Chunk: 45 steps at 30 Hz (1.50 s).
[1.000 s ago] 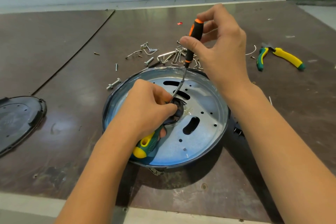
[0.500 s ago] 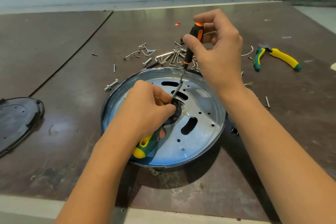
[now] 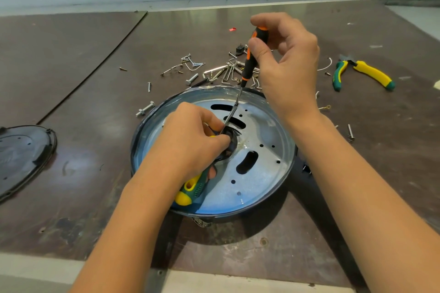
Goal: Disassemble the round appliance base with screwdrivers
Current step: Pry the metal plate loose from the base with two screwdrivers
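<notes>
The round appliance base (image 3: 262, 173) lies in the middle of the table, a silver perforated plate inside a dark rim. My left hand (image 3: 190, 143) grips a green-and-yellow-handled screwdriver (image 3: 190, 189), its tip hidden in the dark central opening (image 3: 232, 145). My right hand (image 3: 285, 66) pinches the black-and-orange handle of a thin screwdriver (image 3: 250, 57) from above. Its shaft slants down to the same central opening, beside my left fingers.
Loose screws, bolts and hex keys (image 3: 221, 72) lie scattered behind the base. Green-and-yellow pliers (image 3: 364, 74) rest at the right. A black round cover (image 3: 21, 157) lies at the left edge. The table's front edge runs close to my forearms.
My right hand has shifted slightly on the thin screwdriver's handle, fingers turning around it. My left hand stays in place at the centre.
</notes>
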Each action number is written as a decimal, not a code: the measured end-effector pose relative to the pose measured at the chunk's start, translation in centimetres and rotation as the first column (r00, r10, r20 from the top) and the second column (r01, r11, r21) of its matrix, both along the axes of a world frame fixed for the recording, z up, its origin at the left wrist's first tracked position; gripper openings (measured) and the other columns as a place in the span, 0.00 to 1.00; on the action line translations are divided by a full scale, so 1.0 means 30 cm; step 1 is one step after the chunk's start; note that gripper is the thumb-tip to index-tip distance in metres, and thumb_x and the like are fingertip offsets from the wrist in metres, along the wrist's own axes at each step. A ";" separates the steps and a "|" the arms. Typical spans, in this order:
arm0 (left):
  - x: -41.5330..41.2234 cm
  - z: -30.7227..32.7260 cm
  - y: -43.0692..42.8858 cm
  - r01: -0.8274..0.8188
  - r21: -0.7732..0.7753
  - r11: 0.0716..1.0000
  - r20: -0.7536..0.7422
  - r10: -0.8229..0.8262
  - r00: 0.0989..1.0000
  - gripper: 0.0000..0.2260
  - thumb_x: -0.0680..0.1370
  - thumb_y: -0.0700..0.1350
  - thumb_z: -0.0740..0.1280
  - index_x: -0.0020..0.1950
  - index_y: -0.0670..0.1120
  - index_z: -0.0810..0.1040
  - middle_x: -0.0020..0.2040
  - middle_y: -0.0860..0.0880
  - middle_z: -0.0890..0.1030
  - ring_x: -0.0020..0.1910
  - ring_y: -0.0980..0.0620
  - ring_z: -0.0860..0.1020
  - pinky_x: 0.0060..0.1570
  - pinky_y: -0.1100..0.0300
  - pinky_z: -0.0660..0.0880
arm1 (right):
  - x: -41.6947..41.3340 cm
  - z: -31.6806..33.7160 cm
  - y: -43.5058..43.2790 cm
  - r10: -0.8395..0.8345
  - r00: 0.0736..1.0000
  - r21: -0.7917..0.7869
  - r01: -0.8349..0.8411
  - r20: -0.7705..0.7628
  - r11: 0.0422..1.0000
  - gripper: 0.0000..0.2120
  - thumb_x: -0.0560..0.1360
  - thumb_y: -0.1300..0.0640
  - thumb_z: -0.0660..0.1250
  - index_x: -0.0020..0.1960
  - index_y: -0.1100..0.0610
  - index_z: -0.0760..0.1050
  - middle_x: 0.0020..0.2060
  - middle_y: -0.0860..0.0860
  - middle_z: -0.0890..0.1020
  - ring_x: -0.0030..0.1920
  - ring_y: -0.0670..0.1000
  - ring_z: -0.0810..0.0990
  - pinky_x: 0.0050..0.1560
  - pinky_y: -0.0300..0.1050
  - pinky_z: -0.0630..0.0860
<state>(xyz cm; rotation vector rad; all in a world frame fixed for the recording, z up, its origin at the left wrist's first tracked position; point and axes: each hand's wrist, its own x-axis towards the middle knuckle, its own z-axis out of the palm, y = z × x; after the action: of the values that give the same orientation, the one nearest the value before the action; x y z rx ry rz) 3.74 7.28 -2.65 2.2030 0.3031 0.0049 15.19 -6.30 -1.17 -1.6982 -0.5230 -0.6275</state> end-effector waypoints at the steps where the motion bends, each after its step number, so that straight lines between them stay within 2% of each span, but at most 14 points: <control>1: 0.000 0.000 -0.002 -0.001 0.006 1.000 0.001 0.001 1.000 0.04 0.75 0.41 0.73 0.47 0.49 0.81 0.34 0.48 0.85 0.24 0.43 0.82 0.26 0.48 0.81 | 0.005 0.003 -0.003 0.007 1.000 0.008 -0.007 -0.028 1.000 0.13 0.78 0.67 0.68 0.61 0.62 0.81 0.52 0.56 0.83 0.52 0.52 0.83 0.56 0.50 0.81; 5: 0.000 0.000 -0.002 -0.002 0.012 1.000 0.004 0.002 1.000 0.04 0.75 0.41 0.73 0.47 0.49 0.81 0.34 0.47 0.85 0.24 0.44 0.82 0.26 0.51 0.81 | 0.003 0.012 -0.006 0.041 0.997 0.040 -0.038 -0.072 0.998 0.13 0.80 0.66 0.64 0.63 0.62 0.79 0.54 0.52 0.83 0.56 0.53 0.84 0.58 0.54 0.81; 8: -0.003 0.004 -0.002 0.021 0.009 1.000 0.010 -0.021 1.000 0.03 0.76 0.41 0.73 0.45 0.49 0.82 0.34 0.47 0.85 0.24 0.44 0.81 0.25 0.52 0.80 | -0.016 0.010 -0.002 0.016 1.000 0.010 -0.016 -0.004 1.000 0.12 0.77 0.61 0.72 0.60 0.61 0.81 0.56 0.55 0.79 0.52 0.50 0.82 0.50 0.33 0.78; 10: -0.005 0.007 -0.004 0.036 0.008 0.999 0.022 -0.036 0.999 0.04 0.76 0.41 0.72 0.43 0.49 0.82 0.34 0.47 0.85 0.23 0.44 0.81 0.25 0.52 0.80 | -0.017 0.006 -0.004 -0.006 0.999 0.032 0.005 0.032 0.999 0.11 0.75 0.61 0.75 0.57 0.61 0.82 0.54 0.55 0.76 0.49 0.48 0.81 0.47 0.28 0.76; 12: -0.006 0.008 -0.007 0.046 0.026 0.999 0.031 -0.047 0.998 0.04 0.76 0.42 0.72 0.42 0.49 0.82 0.34 0.46 0.85 0.23 0.45 0.81 0.25 0.51 0.80 | -0.012 0.006 -0.006 -0.008 0.999 0.044 0.007 0.035 0.999 0.11 0.74 0.64 0.74 0.56 0.61 0.82 0.52 0.55 0.79 0.49 0.48 0.82 0.49 0.32 0.77; 17: -0.009 0.004 -0.011 0.045 0.078 0.996 0.049 -0.049 0.998 0.05 0.76 0.43 0.71 0.41 0.49 0.80 0.33 0.48 0.85 0.22 0.47 0.81 0.26 0.54 0.79 | -0.008 0.007 -0.003 0.056 0.997 0.115 -0.049 -0.053 0.992 0.13 0.77 0.69 0.66 0.61 0.64 0.79 0.52 0.55 0.83 0.55 0.54 0.84 0.59 0.52 0.81; 21: -0.004 0.005 -0.010 0.035 0.079 0.996 0.053 -0.039 0.998 0.06 0.76 0.43 0.72 0.41 0.51 0.80 0.34 0.47 0.85 0.22 0.46 0.80 0.25 0.53 0.79 | -0.014 0.007 -0.004 0.032 0.999 0.060 -0.031 -0.017 0.998 0.12 0.77 0.62 0.73 0.60 0.60 0.81 0.54 0.57 0.81 0.52 0.50 0.82 0.52 0.39 0.79; 24: -0.001 0.006 -0.011 0.033 0.076 0.997 0.046 -0.036 0.998 0.06 0.76 0.43 0.72 0.41 0.51 0.80 0.34 0.46 0.84 0.22 0.46 0.81 0.26 0.51 0.81 | -0.007 0.000 -0.004 0.068 0.998 0.052 -0.067 -0.014 0.996 0.12 0.78 0.65 0.70 0.60 0.59 0.80 0.53 0.56 0.82 0.51 0.47 0.82 0.57 0.49 0.81; 26: 0.000 0.003 -0.010 0.032 0.092 0.995 0.048 -0.037 0.998 0.06 0.76 0.43 0.72 0.41 0.51 0.79 0.35 0.46 0.84 0.22 0.47 0.81 0.27 0.51 0.81 | -0.008 -0.001 0.000 0.118 0.992 0.077 -0.113 -0.056 0.991 0.13 0.80 0.68 0.65 0.62 0.59 0.79 0.54 0.54 0.83 0.54 0.51 0.83 0.57 0.53 0.82; 30: 0.002 -0.001 -0.009 0.028 0.099 0.995 0.044 -0.032 0.999 0.05 0.77 0.43 0.71 0.42 0.51 0.79 0.35 0.45 0.85 0.23 0.47 0.81 0.29 0.50 0.81 | -0.013 -0.002 0.003 0.101 0.993 0.100 -0.095 -0.053 0.990 0.11 0.82 0.66 0.63 0.61 0.58 0.78 0.52 0.50 0.82 0.51 0.47 0.82 0.55 0.53 0.82; 34: 0.001 -0.002 -0.012 0.029 0.088 0.996 0.035 -0.033 0.999 0.03 0.76 0.43 0.71 0.44 0.50 0.79 0.34 0.46 0.85 0.23 0.47 0.81 0.31 0.48 0.82 | -0.008 -0.005 0.000 0.072 0.997 0.083 -0.071 -0.011 0.994 0.08 0.79 0.63 0.70 0.57 0.57 0.80 0.52 0.57 0.82 0.49 0.46 0.80 0.55 0.51 0.81; 40: -0.001 -0.003 -0.014 0.012 0.073 0.997 0.036 -0.015 0.999 0.03 0.76 0.43 0.71 0.47 0.50 0.79 0.35 0.47 0.85 0.23 0.46 0.81 0.30 0.47 0.82 | -0.003 -0.010 0.000 0.107 0.994 0.070 -0.104 -0.035 0.992 0.11 0.82 0.66 0.61 0.63 0.62 0.77 0.53 0.53 0.81 0.53 0.54 0.82 0.54 0.57 0.81; 42: -0.002 -0.003 -0.014 0.008 0.068 0.998 0.035 -0.011 0.999 0.03 0.76 0.44 0.71 0.47 0.50 0.79 0.35 0.46 0.85 0.23 0.46 0.81 0.29 0.46 0.82 | -0.010 -0.005 0.001 0.100 0.995 0.075 -0.098 -0.020 0.992 0.07 0.82 0.63 0.65 0.59 0.60 0.78 0.53 0.55 0.81 0.51 0.51 0.81 0.54 0.54 0.81; 45: -0.002 -0.003 -0.013 0.014 0.070 0.997 0.034 -0.016 0.999 0.03 0.77 0.44 0.71 0.49 0.49 0.79 0.35 0.46 0.85 0.24 0.46 0.81 0.31 0.45 0.82 | -0.014 0.001 -0.005 0.052 0.998 0.095 -0.054 0.026 0.994 0.06 0.77 0.61 0.73 0.53 0.59 0.80 0.50 0.53 0.80 0.47 0.45 0.80 0.47 0.38 0.77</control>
<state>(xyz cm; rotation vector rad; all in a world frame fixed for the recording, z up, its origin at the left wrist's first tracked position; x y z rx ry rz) 3.69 6.88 -2.75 2.2721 0.2711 0.0456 14.76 -6.45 -1.15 -1.5839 -0.5448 -0.6255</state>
